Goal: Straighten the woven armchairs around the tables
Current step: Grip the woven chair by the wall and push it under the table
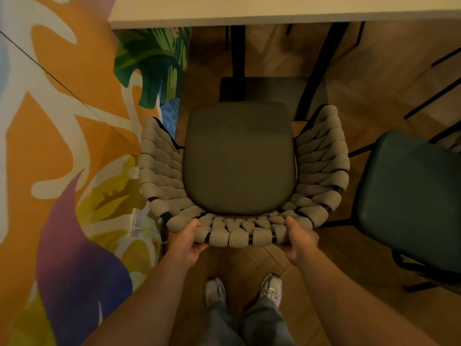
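A woven armchair (239, 158) with thick beige braided arms and back and a grey-green seat cushion stands right below me, facing a white table (274, 11) at the top of the view. My left hand (185, 242) grips the left part of the chair's back rim, thumb on top. On the right part of the same rim my right hand (298, 239) grips it, fingers curled under. The seat's front edge lies a little short of the table's edge.
A painted mural wall (62, 146) runs close along the chair's left side. A second chair with a dark green seat (411, 196) stands to the right. Black table legs (237, 63) rise beyond the armchair. My feet stand on the wooden floor (349, 245).
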### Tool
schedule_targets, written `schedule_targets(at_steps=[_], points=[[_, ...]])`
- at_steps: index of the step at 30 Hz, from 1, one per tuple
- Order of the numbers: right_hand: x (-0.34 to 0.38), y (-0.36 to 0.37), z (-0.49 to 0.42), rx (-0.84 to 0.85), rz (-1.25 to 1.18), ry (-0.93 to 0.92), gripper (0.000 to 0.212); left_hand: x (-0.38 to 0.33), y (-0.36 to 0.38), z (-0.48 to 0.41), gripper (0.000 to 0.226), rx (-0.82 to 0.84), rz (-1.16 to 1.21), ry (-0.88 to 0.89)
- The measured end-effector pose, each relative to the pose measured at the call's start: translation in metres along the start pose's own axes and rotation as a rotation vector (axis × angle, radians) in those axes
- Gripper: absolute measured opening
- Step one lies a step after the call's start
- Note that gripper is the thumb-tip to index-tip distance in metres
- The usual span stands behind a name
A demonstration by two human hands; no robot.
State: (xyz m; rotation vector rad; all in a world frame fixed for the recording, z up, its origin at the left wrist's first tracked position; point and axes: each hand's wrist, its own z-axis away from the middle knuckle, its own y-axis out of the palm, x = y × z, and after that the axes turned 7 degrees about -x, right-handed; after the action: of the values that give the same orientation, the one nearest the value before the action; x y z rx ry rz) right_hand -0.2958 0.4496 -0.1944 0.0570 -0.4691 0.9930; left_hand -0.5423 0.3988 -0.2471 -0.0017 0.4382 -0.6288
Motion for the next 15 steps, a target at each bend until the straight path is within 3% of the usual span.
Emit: schedule_targets(at_steps=[6,13,15], points=[[0.008,0.015,-0.001,-0.028,-0.004,-0.029,0.054,-0.015,0.008,-0.006,0.059,0.031,-0.014,0.006],[0.011,0.025,-0.007,-0.029,-0.002,-0.061,0.039,-0.032,0.014,-0.007,0.059,0.069,-0.063,0.014],[0.012,0.028,-0.01,-0.008,-0.007,-0.07,0.045,-0.035,0.017,-0.007,0.057,0.083,-0.07,0.007]])
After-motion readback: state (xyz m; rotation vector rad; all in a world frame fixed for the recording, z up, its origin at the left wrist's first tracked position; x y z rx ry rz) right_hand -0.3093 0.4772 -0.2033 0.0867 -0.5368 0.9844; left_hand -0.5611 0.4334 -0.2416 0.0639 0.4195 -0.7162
